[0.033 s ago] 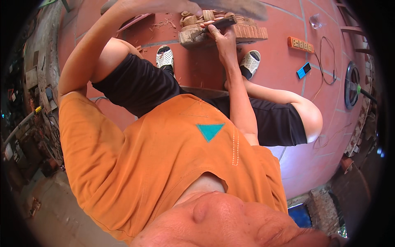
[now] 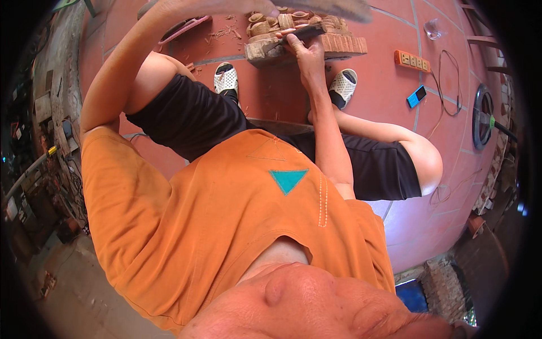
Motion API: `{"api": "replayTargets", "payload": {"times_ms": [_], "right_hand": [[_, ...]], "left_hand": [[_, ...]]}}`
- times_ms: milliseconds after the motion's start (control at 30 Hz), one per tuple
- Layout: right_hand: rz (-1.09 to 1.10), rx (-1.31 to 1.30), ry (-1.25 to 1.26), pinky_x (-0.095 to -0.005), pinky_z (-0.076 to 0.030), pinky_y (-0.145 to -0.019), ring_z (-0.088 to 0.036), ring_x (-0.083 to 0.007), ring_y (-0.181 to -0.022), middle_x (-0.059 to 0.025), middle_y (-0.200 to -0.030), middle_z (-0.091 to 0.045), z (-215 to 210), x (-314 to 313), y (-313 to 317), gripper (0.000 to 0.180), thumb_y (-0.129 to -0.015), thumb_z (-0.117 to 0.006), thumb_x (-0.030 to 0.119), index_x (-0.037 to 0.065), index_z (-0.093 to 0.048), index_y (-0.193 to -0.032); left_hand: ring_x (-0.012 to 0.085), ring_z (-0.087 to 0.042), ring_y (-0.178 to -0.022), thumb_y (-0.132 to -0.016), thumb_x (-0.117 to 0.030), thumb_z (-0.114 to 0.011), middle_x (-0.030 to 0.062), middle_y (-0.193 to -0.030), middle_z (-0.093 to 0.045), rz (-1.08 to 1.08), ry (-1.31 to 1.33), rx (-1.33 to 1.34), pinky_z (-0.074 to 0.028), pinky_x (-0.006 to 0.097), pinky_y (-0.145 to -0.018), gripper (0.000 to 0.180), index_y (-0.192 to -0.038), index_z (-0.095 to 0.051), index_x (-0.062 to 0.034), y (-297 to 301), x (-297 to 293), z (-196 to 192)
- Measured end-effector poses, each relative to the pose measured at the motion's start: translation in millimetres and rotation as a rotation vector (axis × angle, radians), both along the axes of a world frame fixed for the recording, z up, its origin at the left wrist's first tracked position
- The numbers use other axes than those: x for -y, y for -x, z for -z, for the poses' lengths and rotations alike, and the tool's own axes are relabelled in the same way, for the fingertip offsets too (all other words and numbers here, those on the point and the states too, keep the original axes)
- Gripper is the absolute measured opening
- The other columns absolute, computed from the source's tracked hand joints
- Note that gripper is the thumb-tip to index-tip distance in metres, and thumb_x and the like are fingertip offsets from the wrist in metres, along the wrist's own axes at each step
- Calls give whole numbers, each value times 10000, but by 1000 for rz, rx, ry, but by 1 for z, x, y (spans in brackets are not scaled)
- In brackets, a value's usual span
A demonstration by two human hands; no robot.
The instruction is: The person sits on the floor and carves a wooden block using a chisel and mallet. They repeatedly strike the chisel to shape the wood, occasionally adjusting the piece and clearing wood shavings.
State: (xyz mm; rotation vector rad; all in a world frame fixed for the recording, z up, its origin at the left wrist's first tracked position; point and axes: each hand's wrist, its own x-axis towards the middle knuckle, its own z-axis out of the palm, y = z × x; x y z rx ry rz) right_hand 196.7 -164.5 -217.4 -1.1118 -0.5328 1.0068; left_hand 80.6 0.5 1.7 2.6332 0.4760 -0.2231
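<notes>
My left hand, at the top edge and partly cut off, is closed on a long wooden mallet that is blurred by motion. The mallet reaches rightward above a carved wood block. My right hand grips a dark chisel with its fingers and thumb. The chisel lies slanted over the block's near side, its thick end up to the right. Its cutting end points down-left at the wood. Rounded carved shapes cover the block's upper part.
Reddish wood chips lie on the tiled floor left of the block. White perforated sandals are on my feet. To the right are an orange power strip with its cord, a blue phone and a clear glass.
The mallet in my left hand has moved slightly up, toward the top edge. My right hand and the chisel stay in place.
</notes>
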Motion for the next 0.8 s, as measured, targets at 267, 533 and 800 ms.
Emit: {"api": "replayTargets", "payload": {"times_ms": [267, 533, 800], "right_hand": [[14, 13, 15, -286, -554, -802, -708, -155, -988, -52, -1035, -715, -4, 4, -5, 231, -992, -628, -3, 87, -522, -1176], [-4, 22, -39, -301, -548, -836, -704, -165, -991, -58, -1027, -714, 0, 5, 0, 258, -969, -644, -32, 74, -527, -1173], [10, 217, -85, -308, -548, -860, -687, -163, -996, -68, -1021, -709, 2, 6, 2, 284, -953, -634, -71, 64, -524, -1177]], "left_hand": [[344, -649, -1218, -825, -294, -813, 264, -1330, -640, -34, 39, 272, -495, 417, -1045, 809, -1514, -462, -56, 7, -12, 13], [381, -655, -1192, -824, -325, -812, 264, -1308, -648, 11, 46, 171, -508, 437, -1017, 806, -1504, -473, -57, 7, -1, 13], [378, -683, -1121, -815, -321, -808, 251, -1264, -669, 52, 110, 187, -531, 446, -961, 795, -1498, -483, -74, 7, 8, 7]]}}
